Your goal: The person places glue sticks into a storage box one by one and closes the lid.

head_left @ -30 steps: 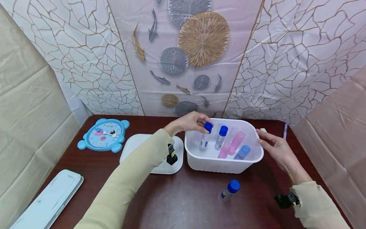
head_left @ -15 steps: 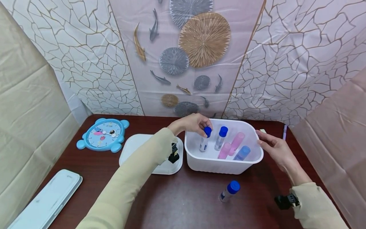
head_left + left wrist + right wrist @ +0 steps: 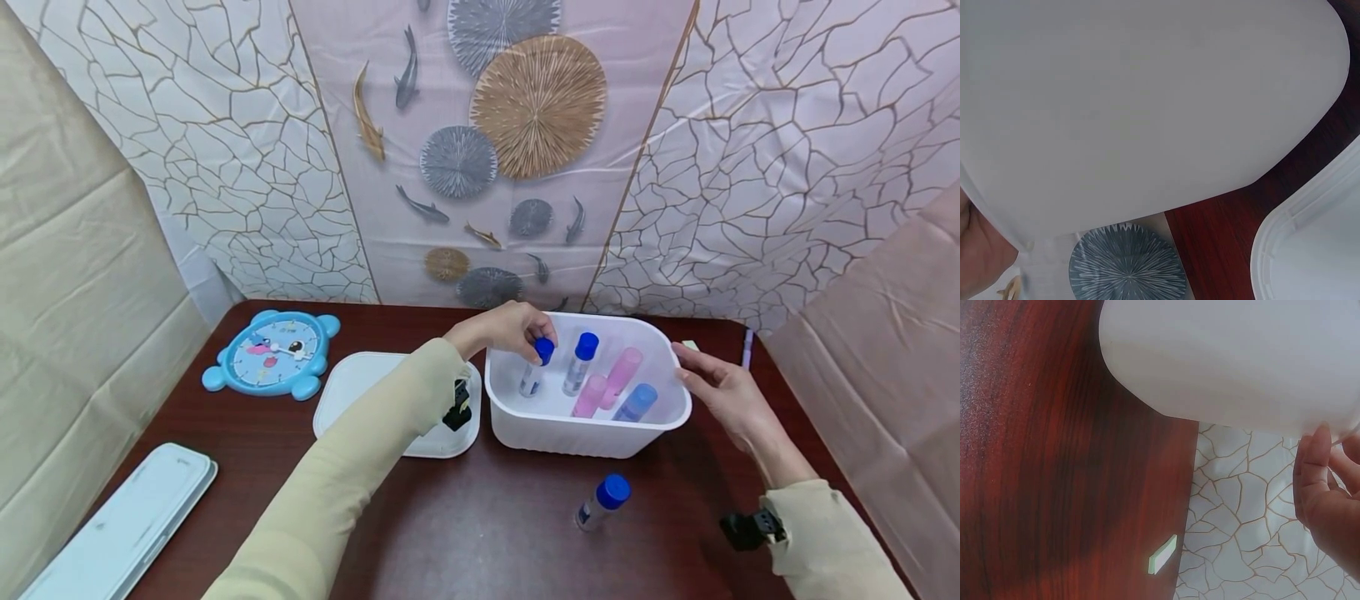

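My left hand (image 3: pixel 516 327) reaches over the left rim of a white plastic box (image 3: pixel 566 433) and pinches the blue cap of a clear glue stick (image 3: pixel 531 383), upright inside the box. Beside it stands another blue-capped glue stick (image 3: pixel 576 375). Two pink tubes (image 3: pixel 621 375) and a light-blue tube (image 3: pixel 637 402) lean or lie at the right end of the box. My right hand (image 3: pixel 723 392) holds the box's right rim; in the right wrist view, fingertips (image 3: pixel 1321 440) press its outer wall. Only the box wall and an edge of my left hand (image 3: pixel 979 250) show in the left wrist view.
One more blue-capped glue stick (image 3: pixel 602 502) stands on the dark table in front of the box. Left of the box lies a white lid (image 3: pixel 356 387), partly under my left arm. Farther left are a blue toy clock (image 3: pixel 270 354) and a white flat case (image 3: pixel 123 525).
My left hand has lowered slightly into the box with the glue stick, which now sits a little lower and more to the left. My right hand stays at the rim.
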